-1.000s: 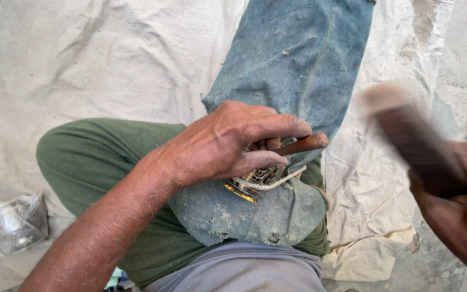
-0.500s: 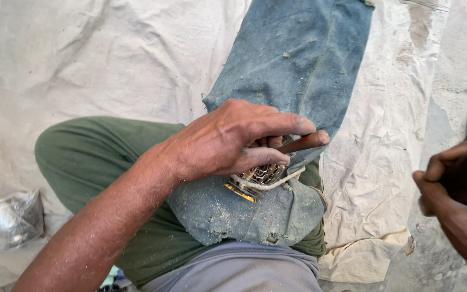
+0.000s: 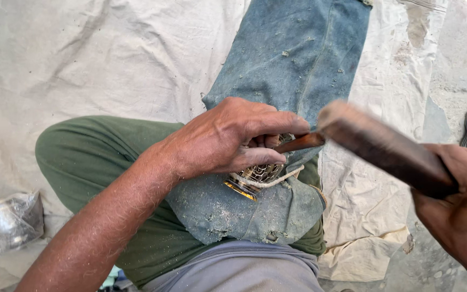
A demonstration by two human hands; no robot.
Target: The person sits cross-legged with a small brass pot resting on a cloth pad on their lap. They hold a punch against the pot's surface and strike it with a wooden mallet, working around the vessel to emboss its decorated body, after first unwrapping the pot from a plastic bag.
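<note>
Two hands were busy over the lap. The left hand point(image 3: 233, 138) pressed down on a small pierced brass piece with a golden rim point(image 3: 255, 178), fingers curled tight together and pinching a thin reddish-brown chisel-like tool point(image 3: 301, 143) against it. That brass piece sat on a dusty blue denim cloth point(image 3: 293, 70) draped over the knee of the green trousers point(image 3: 93, 157), with a loop of pale cord point(image 3: 277, 181) around it. The right hand point(image 3: 460, 200) gripped a dark wooden mallet-like block point(image 3: 379, 146), fingers wrapped shut around its handle end, its blurred head just beside the tool's butt. Fine pale filings lay scattered on the denim beneath the piece, so some cutting looked done; how much of the pattern remained could not be told, since the hand hid most of it. Off at the left edge, a crumpled clear plastic bag with something metallic inside point(image 3: 9, 221) lay on the pale canvas sheet point(image 3: 109, 54).
</note>
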